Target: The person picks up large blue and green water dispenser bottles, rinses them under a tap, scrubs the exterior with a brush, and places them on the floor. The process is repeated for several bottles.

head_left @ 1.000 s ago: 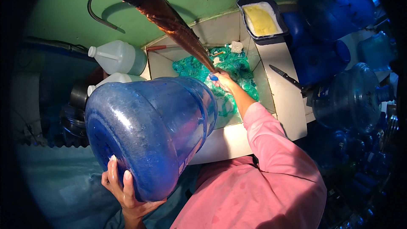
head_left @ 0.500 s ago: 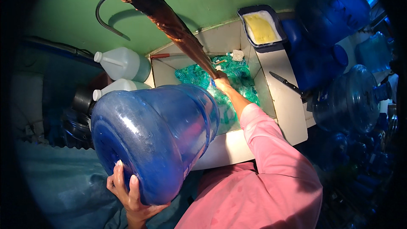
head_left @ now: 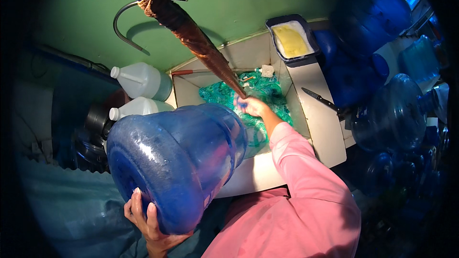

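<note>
Tilting a blue water jug into the white sink: left hand cups its base; right hand closes at its neck; rinsing appears underway, unfinished.

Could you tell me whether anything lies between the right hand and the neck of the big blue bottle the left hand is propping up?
Nothing visible does. The right hand is over the green netting in the white basin, right beside the neck end of the big blue bottle, which the left hand supports at its base.
</note>
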Demonstrator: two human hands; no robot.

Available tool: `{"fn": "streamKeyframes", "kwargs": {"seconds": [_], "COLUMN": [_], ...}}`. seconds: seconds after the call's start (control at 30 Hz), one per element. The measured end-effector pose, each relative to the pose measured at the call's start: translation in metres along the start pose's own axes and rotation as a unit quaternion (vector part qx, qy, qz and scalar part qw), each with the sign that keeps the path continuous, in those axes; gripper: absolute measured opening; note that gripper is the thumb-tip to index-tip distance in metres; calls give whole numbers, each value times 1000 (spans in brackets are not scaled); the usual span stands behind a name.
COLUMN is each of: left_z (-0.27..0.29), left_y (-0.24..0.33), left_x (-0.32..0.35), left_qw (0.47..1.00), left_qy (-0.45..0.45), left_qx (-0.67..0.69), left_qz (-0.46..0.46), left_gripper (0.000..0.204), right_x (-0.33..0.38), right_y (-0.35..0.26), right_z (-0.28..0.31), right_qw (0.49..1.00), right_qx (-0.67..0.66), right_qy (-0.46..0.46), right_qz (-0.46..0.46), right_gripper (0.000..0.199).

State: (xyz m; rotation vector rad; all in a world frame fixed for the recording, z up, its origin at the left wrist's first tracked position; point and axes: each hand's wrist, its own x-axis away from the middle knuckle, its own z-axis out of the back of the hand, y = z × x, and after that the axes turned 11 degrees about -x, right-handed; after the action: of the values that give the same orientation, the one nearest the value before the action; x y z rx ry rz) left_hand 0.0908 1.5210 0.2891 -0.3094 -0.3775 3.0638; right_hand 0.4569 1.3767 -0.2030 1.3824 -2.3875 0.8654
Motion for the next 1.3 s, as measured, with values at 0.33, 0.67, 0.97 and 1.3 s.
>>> {"fn": "streamKeyframes", "kwargs": {"seconds": [0.33,0.67,0.97,1.3], "left_z": [19,13,-8,-85], "left_y": [12,-3,-72,-23], "left_x": [-33,-34,-46,-66], "left_qw": [999,989,913,822], "left_qy": [-10,80,241,90], "left_qx": [-24,115,316,538], "left_qz": [-44,-47,-90,-165], "left_gripper": [109,104,107,120], "right_x": [40,101,197,495], "right_y": [112,52,22,109], "right_z": [-52,-48,-54,26], "right_qw": [940,998,935,823], "right_qx": [315,51,-287,35], "right_qy": [-27,26,-13,250], "right_qz": [-128,13,207,508], "right_gripper": [32,51,56,46]}}
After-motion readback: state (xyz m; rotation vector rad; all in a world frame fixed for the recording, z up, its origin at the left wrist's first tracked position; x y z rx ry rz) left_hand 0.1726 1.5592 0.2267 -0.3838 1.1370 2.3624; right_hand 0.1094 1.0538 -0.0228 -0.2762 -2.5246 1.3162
